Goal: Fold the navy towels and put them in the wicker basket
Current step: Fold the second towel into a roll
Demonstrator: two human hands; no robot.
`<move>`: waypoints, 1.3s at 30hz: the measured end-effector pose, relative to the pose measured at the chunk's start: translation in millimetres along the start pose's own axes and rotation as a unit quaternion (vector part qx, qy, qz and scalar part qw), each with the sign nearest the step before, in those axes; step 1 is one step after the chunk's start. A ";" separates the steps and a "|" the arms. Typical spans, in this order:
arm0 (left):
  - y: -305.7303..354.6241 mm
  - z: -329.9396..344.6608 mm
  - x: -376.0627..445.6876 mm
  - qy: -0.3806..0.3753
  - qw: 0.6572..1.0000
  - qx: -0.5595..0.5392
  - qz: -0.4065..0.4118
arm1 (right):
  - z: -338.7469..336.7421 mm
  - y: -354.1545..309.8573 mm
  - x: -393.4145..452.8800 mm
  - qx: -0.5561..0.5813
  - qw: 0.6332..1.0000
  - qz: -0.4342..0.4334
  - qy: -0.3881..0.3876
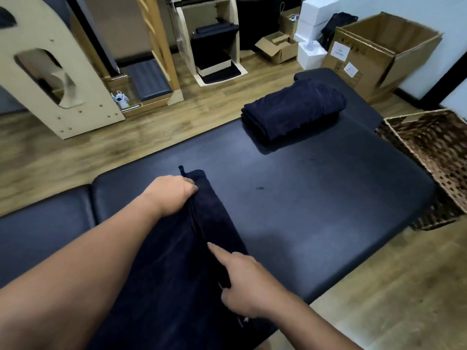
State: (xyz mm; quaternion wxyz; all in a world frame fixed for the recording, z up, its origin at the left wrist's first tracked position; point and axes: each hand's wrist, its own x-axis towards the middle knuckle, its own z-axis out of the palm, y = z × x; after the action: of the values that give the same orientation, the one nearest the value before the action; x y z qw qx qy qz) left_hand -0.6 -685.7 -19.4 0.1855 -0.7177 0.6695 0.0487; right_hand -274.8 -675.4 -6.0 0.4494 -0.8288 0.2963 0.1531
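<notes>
Dark padded table (316,198), left hand (174,195) gripping navy towel (182,261), right hand (242,284) pinching its edge, box labels (340,52) unreadable.

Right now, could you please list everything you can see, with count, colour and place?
towel being folded: one, navy, near end of the table, under both hands
folded towels: one stack, navy, far end of the table
padded table: one, dark navy, centre
wicker basket: one, brown, at the table's right edge; no towel seen inside
large cardboard box: one, brown, open, on the floor, back right
small cardboard box: one, brown, open, on the floor at the back
white boxes: several, stacked at the back
wooden equipment: several pieces, pale wood, back left
left hand: grips the towel's far corner
right hand: holds the towel's near edge, forefinger pointing along it
</notes>
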 end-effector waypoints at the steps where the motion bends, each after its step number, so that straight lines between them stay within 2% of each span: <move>1: -6.7 7.8 -16.7 0.002 1.000 -0.003 -0.008 | 11.5 -10.5 -1.3 -0.002 1.000 -0.004 -0.005; 6: -43.6 54.0 -127.4 0.026 0.998 0.010 -0.058 | 82.4 -78.2 -3.6 -0.039 0.998 -0.032 -0.038; 10: -73.0 102.8 -220.9 0.096 0.988 -0.035 -0.115 | 146.1 -134.3 -2.4 -0.080 0.992 -0.055 -0.081; 14: -89.8 143.7 -297.5 0.106 0.978 -0.057 -0.173 | 207.5 -173.5 -3.5 -0.125 0.982 -0.074 -0.120; 17: -97.1 161.4 -338.7 0.099 0.972 -0.073 -0.198 | 242.6 -194.0 -2.8 -0.131 0.979 -0.082 -0.131; 22: -107.4 193.4 -395.4 0.136 0.963 -0.071 -0.222 | 292.7 -224.3 -4.8 -0.140 0.973 -0.095 -0.156; 24: -106.2 198.5 -407.1 0.107 0.964 -0.062 -0.236 | 310.9 -229.7 -0.1 -0.145 0.969 -0.094 -0.178; 26: -99.8 200.3 -410.8 0.033 0.965 -0.040 -0.257 | 319.9 -230.0 4.3 -0.146 0.962 -0.092 -0.211; 28: -95.3 197.4 -415.1 -0.063 0.949 -0.056 -0.302 | 318.6 -228.2 8.1 -0.105 0.962 -0.094 -0.233; 29: -90.9 196.0 -414.1 -0.055 0.947 -0.069 -0.310 | 314.5 -226.2 10.3 -0.076 0.966 -0.106 -0.225; 31: -76.5 195.9 -405.1 0.037 0.956 -0.102 -0.274 | 302.8 -216.9 17.3 -0.075 0.974 -0.161 -0.138; 33: -53.0 199.1 -391.8 0.104 0.951 -0.180 -0.230 | 286.1 -200.9 31.2 -0.182 0.962 -0.204 -0.012; 35: -24.1 203.9 -379.4 0.065 0.944 -0.216 -0.241 | 261.8 -180.0 48.0 -0.285 0.941 -0.169 0.071; 37: -4.4 212.9 -374.9 -0.007 0.927 -0.241 -0.285 | 235.3 -151.6 64.7 -0.329 0.935 -0.097 0.090; 39: 0.9 219.4 -371.9 -0.020 0.925 -0.218 -0.311 | 214.5 -125.6 77.0 -0.363 0.923 -0.065 0.109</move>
State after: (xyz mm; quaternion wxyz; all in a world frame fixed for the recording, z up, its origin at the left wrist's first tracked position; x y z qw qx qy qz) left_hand 0.9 -262.4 -104.5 0.0437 -0.9113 0.3819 0.1478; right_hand -133.2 -470.7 -81.7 0.0916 -0.9640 0.2135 0.1292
